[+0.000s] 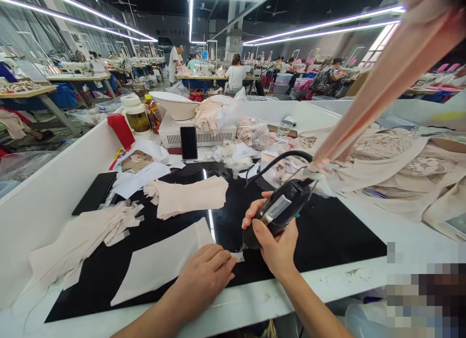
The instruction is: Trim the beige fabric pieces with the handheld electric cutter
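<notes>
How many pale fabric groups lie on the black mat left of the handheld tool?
3: a piece partly under the left hand, a stack behind it, and a loose pile at left, partly off the mat. Some may be hidden.

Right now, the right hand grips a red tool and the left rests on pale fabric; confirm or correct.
Not red: the head view shows the right hand gripping a mostly black tool; the left hand rests on pale fabric.
</notes>
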A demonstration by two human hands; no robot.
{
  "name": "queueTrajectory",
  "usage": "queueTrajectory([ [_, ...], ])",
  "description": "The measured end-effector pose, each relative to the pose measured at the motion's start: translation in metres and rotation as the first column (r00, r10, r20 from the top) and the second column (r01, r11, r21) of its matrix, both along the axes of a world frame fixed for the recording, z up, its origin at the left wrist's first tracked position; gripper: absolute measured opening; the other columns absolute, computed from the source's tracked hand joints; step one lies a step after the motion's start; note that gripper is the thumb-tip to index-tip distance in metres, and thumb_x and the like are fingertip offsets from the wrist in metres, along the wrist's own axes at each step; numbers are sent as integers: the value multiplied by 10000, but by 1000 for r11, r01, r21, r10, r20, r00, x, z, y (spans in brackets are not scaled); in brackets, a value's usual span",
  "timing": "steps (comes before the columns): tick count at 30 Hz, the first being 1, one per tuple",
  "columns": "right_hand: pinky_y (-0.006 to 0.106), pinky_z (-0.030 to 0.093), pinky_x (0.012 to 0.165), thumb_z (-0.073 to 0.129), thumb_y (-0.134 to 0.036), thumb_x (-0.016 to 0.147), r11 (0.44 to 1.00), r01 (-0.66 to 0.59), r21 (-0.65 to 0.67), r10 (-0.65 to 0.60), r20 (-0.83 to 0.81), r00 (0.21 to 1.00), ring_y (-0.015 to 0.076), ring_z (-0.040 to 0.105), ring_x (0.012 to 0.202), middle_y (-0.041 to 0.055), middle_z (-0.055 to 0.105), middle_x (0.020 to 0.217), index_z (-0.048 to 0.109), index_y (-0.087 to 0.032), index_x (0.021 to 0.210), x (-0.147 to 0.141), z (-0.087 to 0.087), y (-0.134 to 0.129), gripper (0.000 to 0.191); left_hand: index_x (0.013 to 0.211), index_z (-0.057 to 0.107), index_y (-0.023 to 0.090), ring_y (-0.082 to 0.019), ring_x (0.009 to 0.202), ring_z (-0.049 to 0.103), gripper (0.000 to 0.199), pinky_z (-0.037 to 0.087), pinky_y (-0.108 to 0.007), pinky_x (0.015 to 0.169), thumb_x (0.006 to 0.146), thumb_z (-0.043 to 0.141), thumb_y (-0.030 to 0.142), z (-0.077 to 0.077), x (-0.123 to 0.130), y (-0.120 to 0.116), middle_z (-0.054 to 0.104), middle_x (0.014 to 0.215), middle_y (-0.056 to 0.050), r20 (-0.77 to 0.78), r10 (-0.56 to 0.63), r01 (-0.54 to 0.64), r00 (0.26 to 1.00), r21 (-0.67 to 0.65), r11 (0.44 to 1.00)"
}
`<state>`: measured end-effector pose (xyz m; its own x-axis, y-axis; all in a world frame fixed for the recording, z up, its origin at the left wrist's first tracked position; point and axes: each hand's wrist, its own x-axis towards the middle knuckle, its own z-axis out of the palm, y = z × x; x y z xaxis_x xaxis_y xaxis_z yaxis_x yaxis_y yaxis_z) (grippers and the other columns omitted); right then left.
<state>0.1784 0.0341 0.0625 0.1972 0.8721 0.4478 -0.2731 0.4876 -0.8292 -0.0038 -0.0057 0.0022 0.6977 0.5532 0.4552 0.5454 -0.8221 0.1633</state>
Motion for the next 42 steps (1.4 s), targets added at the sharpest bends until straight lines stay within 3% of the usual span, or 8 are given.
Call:
queueTrajectory([
  [9, 260, 572, 620, 809, -298, 902, 998, -66, 12, 66, -9, 998, 115, 629, 677, -20, 645, 884, 588, -303, 1238, 8, -1, -17, 403, 1288, 625, 136, -267, 1034, 668, 261, 599, -428, 916, 1107, 501, 277, -3, -1, 1, 709, 1121, -92, -36, 24, -26, 999, -51, 998],
  [13, 266, 575, 614, 797, -298, 912, 999, -49, 19, 49, -13, 999, 115, 635, 665, -21, 641, 887, 585, -301, 1236, 9, -3, -16, 387, 1298, 624, 141, -268, 1047, 659, 260, 597, -430, 924, 1078, 575, 271, -3, -2, 2, 705, 1131, -91, -50, 22, -25, 999, -69, 997],
  [28, 297, 592, 638, 785, -274, 913, 1000, -15, 13, 15, 12, 1000, 130, 651, 680, -17, 644, 888, 595, -296, 1235, 8, -8, -17, 375, 1235, 657, 160, -228, 1027, 659, 200, 572, -403, 962, 1089, 568, 263, 6, -3, 1, 707, 1093, -71, -15, 14, -15, 1000, -83, 996],
  [42, 332, 574, 643, 778, -306, 910, 999, 43, -1, -43, -8, 999, 148, 641, 677, -20, 629, 873, 578, -293, 1222, 6, -1, -12, 371, 1229, 650, 171, -237, 1030, 644, 190, 564, -406, 967, 1074, 604, 270, 5, -3, 0, 702, 1098, -63, -24, 24, -27, 999, -91, 996],
])
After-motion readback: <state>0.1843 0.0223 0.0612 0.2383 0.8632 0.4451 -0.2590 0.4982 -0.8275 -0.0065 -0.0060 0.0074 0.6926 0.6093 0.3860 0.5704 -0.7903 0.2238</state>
